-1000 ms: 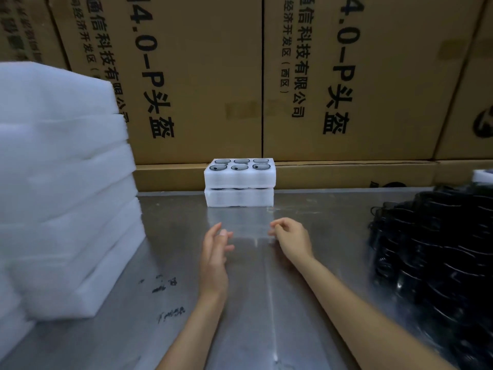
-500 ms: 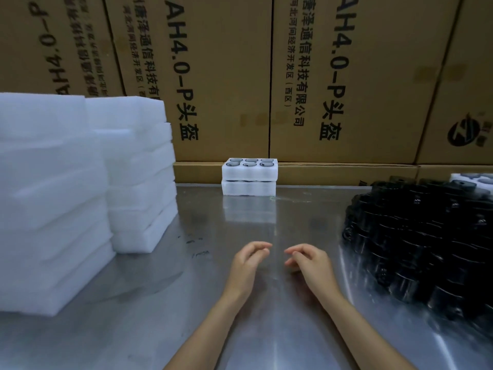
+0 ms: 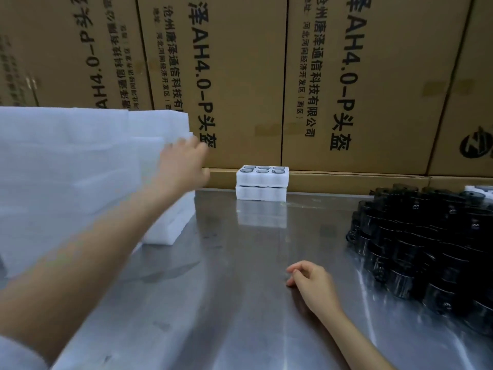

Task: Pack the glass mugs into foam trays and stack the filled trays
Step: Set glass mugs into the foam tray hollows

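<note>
Two filled white foam trays (image 3: 261,184) sit stacked at the steel desk's (image 3: 240,303) rear. Left of them, the blurred left hand (image 3: 184,161) reaches the empty white foam stack (image 3: 80,166), nearer it, grip indiscernible. Right hand (image 3: 312,285) rests loosely curled, empty, beside dark glass mugs (image 3: 426,249).

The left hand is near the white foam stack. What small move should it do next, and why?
Probably take the top tray from the foam stack. The left hand reaches at its upper corner, blurred, so any grip is unclear. The right hand rests on the table holding nothing, and no empty tray lies ready for the mugs.
</note>
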`<state>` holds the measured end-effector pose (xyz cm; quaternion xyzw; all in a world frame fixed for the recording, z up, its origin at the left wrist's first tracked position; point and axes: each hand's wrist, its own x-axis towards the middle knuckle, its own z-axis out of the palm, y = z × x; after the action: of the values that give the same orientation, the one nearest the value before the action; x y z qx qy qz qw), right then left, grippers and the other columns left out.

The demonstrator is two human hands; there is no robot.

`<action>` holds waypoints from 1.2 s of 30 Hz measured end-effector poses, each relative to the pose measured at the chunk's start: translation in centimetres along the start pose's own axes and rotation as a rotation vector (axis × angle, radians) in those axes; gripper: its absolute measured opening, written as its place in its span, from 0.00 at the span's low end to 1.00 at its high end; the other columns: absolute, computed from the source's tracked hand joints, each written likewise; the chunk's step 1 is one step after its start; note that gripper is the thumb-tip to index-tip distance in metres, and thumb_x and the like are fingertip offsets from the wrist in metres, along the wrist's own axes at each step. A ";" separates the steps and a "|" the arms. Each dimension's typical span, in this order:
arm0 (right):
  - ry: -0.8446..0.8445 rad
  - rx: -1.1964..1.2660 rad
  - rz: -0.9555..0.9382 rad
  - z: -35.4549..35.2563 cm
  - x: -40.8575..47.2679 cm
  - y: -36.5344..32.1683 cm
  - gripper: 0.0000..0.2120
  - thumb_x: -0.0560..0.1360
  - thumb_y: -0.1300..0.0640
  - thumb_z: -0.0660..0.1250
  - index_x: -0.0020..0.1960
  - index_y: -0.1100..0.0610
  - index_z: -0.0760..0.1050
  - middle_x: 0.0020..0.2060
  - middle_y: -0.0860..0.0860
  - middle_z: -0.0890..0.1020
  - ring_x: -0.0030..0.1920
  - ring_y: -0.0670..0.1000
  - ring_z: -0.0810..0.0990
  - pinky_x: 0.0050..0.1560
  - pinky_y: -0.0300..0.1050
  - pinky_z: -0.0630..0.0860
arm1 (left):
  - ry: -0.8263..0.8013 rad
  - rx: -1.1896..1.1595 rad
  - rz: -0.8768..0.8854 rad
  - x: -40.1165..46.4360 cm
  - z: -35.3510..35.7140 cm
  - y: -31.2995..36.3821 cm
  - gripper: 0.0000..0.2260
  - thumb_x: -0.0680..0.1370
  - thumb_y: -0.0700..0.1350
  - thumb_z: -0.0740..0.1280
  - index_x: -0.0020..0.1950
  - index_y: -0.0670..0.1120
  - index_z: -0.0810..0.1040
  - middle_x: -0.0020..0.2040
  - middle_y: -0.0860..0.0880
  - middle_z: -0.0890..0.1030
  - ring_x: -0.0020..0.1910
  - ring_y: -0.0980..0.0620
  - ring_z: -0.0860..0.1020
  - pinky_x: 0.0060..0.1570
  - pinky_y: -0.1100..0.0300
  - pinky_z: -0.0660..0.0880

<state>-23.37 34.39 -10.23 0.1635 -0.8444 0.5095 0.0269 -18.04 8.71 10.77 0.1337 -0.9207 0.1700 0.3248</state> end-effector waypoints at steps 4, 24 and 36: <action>0.004 -0.016 -0.016 -0.1 -0.1 -0.1 0.14 0.75 0.63 0.63 0.37 0.46 0.77 0.29 0.43 0.83 0.38 0.44 0.81 0.46 0.43 0.76 | -0.077 0.387 -0.220 3.3 -4.8 -5.7 0.26 0.74 0.54 0.66 0.67 0.43 0.66 0.65 0.40 0.69 0.66 0.38 0.66 0.66 0.41 0.60; -0.022 -0.044 -0.005 -0.5 -0.6 -0.3 0.14 0.75 0.63 0.62 0.38 0.46 0.78 0.29 0.41 0.83 0.38 0.40 0.81 0.45 0.41 0.75 | -0.042 0.332 -0.362 1.2 -9.8 -5.8 0.21 0.71 0.45 0.71 0.60 0.39 0.69 0.58 0.38 0.71 0.59 0.37 0.68 0.54 0.49 0.67; 0.044 0.750 0.195 -4.0 -1.5 -1.0 0.08 0.79 0.62 0.58 0.46 0.61 0.76 0.39 0.56 0.80 0.42 0.53 0.79 0.41 0.43 0.75 | 0.191 -0.273 0.719 -18.7 -1.1 11.9 0.28 0.56 0.44 0.69 0.56 0.48 0.70 0.46 0.49 0.77 0.58 0.44 0.77 0.57 0.48 0.75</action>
<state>-22.18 37.79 -7.79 0.0699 -0.6103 0.7864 -0.0652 -7.57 22.50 -3.15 -0.2580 -0.8886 0.1604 0.3436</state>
